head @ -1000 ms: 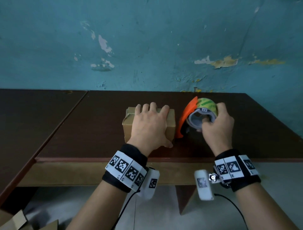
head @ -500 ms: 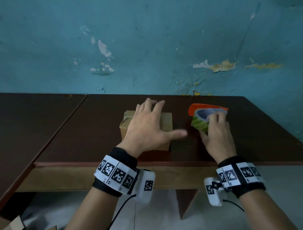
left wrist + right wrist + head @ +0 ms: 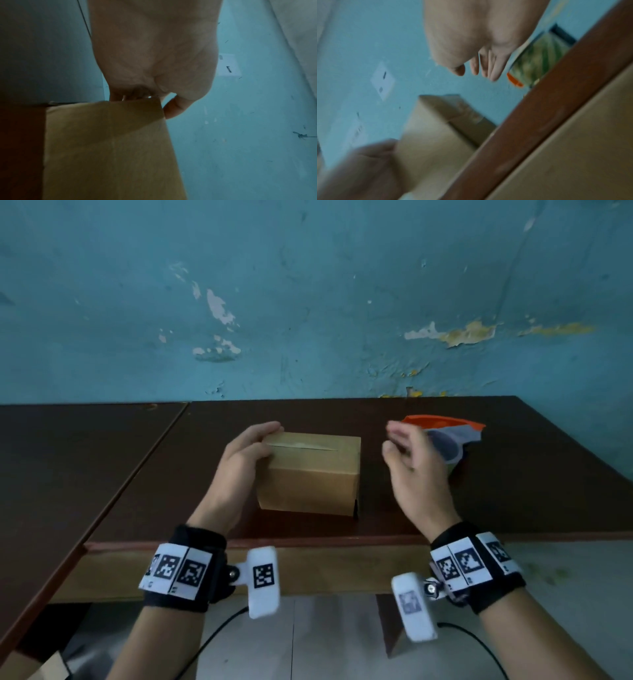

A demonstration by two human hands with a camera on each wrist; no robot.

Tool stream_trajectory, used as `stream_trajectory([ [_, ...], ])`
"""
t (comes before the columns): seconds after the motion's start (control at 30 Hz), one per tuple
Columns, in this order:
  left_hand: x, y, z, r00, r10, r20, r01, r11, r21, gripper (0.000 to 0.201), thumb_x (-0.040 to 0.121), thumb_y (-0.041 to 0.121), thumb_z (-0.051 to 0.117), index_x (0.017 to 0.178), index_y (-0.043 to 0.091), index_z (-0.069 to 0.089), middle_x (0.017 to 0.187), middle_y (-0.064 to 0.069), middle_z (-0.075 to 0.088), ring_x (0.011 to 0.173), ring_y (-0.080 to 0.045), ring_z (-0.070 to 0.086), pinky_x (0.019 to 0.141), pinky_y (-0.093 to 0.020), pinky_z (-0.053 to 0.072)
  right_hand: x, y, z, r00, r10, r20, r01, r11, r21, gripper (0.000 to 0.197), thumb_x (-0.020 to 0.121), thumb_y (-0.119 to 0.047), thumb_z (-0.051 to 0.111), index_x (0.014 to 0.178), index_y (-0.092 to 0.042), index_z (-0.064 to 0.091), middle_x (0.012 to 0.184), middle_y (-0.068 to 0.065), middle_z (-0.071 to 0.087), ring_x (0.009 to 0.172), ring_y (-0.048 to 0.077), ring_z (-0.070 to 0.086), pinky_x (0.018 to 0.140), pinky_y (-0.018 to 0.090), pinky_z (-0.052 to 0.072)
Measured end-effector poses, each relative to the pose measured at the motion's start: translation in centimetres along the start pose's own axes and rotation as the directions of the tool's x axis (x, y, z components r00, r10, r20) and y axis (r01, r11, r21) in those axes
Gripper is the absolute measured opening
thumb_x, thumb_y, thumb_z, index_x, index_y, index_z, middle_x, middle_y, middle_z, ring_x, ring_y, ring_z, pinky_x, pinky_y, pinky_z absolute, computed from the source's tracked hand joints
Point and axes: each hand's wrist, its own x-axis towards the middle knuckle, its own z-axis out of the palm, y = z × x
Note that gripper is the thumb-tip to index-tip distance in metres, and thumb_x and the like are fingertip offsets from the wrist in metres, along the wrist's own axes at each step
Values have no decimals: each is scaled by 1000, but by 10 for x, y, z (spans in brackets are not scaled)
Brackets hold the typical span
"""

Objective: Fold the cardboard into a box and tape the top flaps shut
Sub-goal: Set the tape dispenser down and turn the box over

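Observation:
A small brown cardboard box [image 3: 308,474] stands on the dark table [image 3: 513,491], its top flaps lying down with a narrow slit along the seam. My left hand [image 3: 251,450] grips the box's left end, fingers over the top edge. In the left wrist view the thumb [image 3: 173,109] lies on one side of the box [image 3: 111,148] and the fingers on the other. My right hand [image 3: 406,451] hovers open and empty between the box and the tape dispenser [image 3: 452,436], an orange holder with a green-patterned roll. The right wrist view, blurred, shows straight fingers [image 3: 489,67] near the dispenser [image 3: 536,60].
The table meets a peeling blue wall [image 3: 308,302] at the back, and a second dark tabletop [image 3: 68,457] adjoins on the left. The front edge [image 3: 308,542] runs just past my wrists. Cardboard scraps [image 3: 41,666] lie on the floor at bottom left.
My right hand has set the tape dispenser down on the table and let go of it. My left hand has slid from the box's top to its left end.

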Motion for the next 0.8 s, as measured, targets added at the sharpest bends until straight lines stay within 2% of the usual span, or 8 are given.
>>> stream_trajectory([
  [0.1,-2,-2,10,999,-17,-44,15,999,-45,44,103,9,41,130,28,70,133,9,69,124,-12,58,98,-26,43,-10,-8,20,951,157,266,-207,963,172,44,108,-39,42,149,-25,45,146,-10,53,132,0,48,113,25,38],
  [0.2,-5,0,18,995,-19,-95,13,998,-57,42,107,12,38,133,29,67,127,15,66,118,-4,55,94,-22,42,-12,-12,30,905,215,366,-323,908,267,55,108,-48,31,158,-26,32,151,-17,44,136,-5,40,115,20,27],
  [0.27,-7,-1,23,994,-11,-109,6,999,-39,41,109,15,37,139,29,63,125,21,60,116,1,52,89,-16,39,-10,-13,33,887,264,380,-387,873,296,58,108,-51,28,160,-27,24,156,-22,31,140,-7,27,113,18,20],
  [0.4,-8,-4,28,992,-31,-118,24,998,-61,42,111,17,37,145,30,58,136,13,55,123,-8,50,92,-15,37,-9,-7,41,852,357,383,-493,793,358,63,107,-53,28,162,-24,18,164,-17,21,145,-4,18,116,20,14],
  [0.5,-6,-1,26,987,-90,-133,68,984,-165,42,107,9,38,138,25,63,128,11,65,115,-9,57,93,-22,45,-7,0,46,844,376,382,-518,754,404,67,105,-58,32,161,-23,20,166,-13,22,152,2,19,125,29,11],
  [0.6,2,4,24,977,-165,-134,126,957,-262,42,100,5,39,124,21,70,121,3,75,116,-20,63,94,-35,51,-6,4,49,850,366,379,-511,745,428,80,95,-68,37,161,-24,24,165,-14,25,151,2,22,128,36,12],
  [0.7,3,7,25,974,-195,-114,170,965,-199,39,103,16,37,121,29,69,123,0,67,113,-24,59,87,-40,50,-6,5,53,863,347,367,-492,741,457,93,84,-78,43,160,-27,28,165,-12,30,151,2,25,127,38,14],
  [0.8,-2,4,25,957,-289,-29,270,922,-277,31,104,36,43,112,33,73,121,-7,67,106,-27,63,79,-43,54,-6,5,54,859,358,366,-502,729,465,95,82,-83,47,159,-28,31,163,-13,34,150,3,28,127,38,15],
])
